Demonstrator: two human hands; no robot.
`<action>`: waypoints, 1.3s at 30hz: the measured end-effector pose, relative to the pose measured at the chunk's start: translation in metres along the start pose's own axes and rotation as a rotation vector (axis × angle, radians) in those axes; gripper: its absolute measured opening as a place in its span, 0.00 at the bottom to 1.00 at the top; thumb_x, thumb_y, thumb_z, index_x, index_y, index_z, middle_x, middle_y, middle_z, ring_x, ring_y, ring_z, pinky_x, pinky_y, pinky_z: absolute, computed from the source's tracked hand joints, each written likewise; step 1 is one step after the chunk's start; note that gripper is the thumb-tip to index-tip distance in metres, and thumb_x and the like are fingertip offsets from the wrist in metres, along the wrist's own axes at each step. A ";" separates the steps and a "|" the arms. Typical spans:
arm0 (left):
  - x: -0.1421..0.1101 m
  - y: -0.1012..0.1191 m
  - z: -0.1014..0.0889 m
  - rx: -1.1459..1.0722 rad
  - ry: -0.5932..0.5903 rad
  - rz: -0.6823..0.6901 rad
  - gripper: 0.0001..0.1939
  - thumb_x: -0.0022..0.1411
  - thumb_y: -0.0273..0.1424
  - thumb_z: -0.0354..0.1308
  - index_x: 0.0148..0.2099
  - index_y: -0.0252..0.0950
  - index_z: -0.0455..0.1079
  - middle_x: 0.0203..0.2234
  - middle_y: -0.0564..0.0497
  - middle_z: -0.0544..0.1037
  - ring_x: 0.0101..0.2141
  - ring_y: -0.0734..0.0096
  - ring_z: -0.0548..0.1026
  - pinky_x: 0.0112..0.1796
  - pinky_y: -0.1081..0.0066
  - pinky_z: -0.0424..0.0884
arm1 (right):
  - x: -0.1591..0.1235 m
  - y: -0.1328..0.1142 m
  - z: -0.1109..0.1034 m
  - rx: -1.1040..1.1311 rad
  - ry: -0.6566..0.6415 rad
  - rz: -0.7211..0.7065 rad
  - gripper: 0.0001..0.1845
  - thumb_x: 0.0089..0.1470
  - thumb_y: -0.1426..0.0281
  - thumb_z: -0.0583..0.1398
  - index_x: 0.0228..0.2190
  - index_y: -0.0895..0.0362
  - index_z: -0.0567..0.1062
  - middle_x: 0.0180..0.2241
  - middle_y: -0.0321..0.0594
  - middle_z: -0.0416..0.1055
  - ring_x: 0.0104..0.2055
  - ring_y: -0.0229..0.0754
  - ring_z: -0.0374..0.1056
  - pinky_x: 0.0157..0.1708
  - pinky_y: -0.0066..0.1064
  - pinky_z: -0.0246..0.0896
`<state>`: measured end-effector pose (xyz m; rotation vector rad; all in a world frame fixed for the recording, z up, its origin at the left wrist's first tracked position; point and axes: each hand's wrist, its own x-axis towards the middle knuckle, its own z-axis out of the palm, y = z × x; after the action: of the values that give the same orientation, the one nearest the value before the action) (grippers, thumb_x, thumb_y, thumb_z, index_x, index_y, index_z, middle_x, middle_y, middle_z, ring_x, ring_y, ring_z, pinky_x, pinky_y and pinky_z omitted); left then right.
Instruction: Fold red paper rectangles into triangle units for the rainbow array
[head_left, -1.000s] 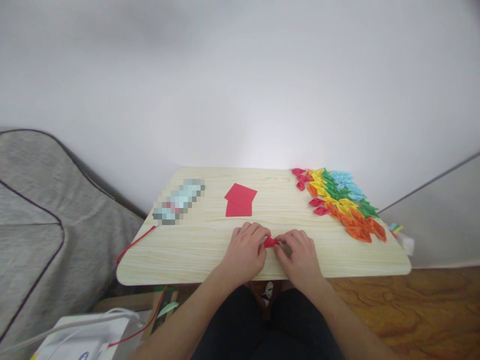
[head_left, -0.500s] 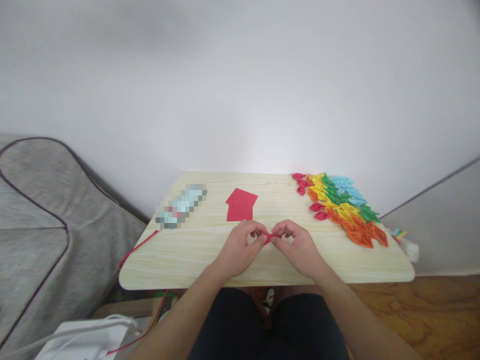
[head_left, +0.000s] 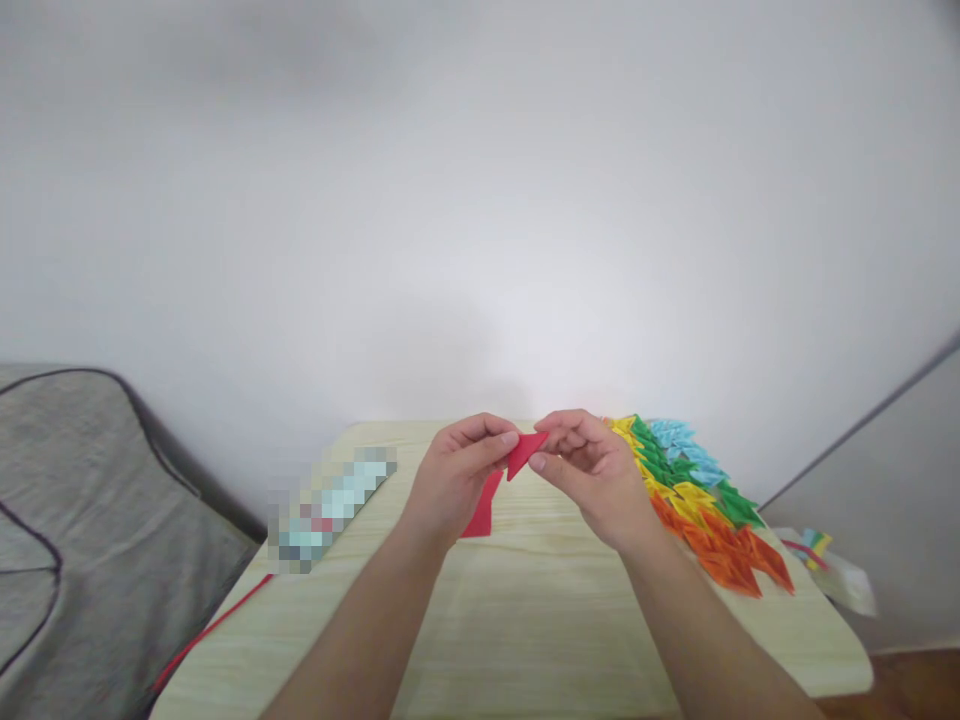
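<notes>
Clearly red, pointed folded paper.

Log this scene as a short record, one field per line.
Left hand: pinching the folded red paper
Right hand: thumb and fingers at the folded red paper's right end; how firmly they grip is unclear
Work position: held up above the table
Flat red paper: on the table, partly hidden by the left hand
Folded pieces: yellow, green, light blue and orange, grouped at the table's right
Blurred item: table's left side, pixelated; identity unclear
Red cord: near the blurred item
Backdrop: pale wall
</notes>
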<state>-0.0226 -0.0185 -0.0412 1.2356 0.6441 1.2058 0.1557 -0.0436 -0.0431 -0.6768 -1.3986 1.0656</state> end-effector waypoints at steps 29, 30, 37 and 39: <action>0.052 0.016 0.023 0.125 0.147 0.269 0.11 0.57 0.35 0.72 0.43 0.39 0.80 0.37 0.50 0.81 0.39 0.66 0.74 0.42 0.67 0.70 | 0.054 -0.018 -0.011 -0.304 0.243 -0.061 0.07 0.60 0.63 0.66 0.36 0.52 0.83 0.36 0.41 0.81 0.39 0.47 0.74 0.43 0.40 0.70; 0.053 0.016 0.022 0.152 0.159 0.280 0.11 0.57 0.35 0.73 0.42 0.39 0.80 0.37 0.49 0.81 0.39 0.66 0.74 0.42 0.67 0.70 | 0.053 -0.018 -0.012 -0.314 0.226 -0.061 0.07 0.60 0.63 0.66 0.36 0.52 0.84 0.37 0.41 0.81 0.40 0.47 0.74 0.44 0.41 0.70; 0.053 0.017 0.011 0.253 0.108 0.286 0.11 0.56 0.35 0.73 0.40 0.38 0.79 0.32 0.50 0.80 0.34 0.67 0.74 0.40 0.66 0.69 | 0.052 -0.018 -0.019 -0.311 0.083 -0.052 0.08 0.62 0.68 0.63 0.38 0.49 0.85 0.38 0.37 0.82 0.41 0.45 0.74 0.43 0.36 0.68; 0.052 0.018 0.010 0.293 0.087 0.283 0.11 0.57 0.36 0.73 0.39 0.38 0.78 0.30 0.50 0.79 0.33 0.67 0.74 0.39 0.66 0.69 | 0.052 -0.019 -0.021 -0.303 0.054 -0.020 0.09 0.62 0.67 0.64 0.40 0.49 0.85 0.37 0.36 0.82 0.40 0.44 0.74 0.42 0.35 0.68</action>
<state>-0.0046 0.0239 -0.0102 1.5656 0.7469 1.4414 0.1727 -0.0011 -0.0061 -0.9013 -1.5317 0.8208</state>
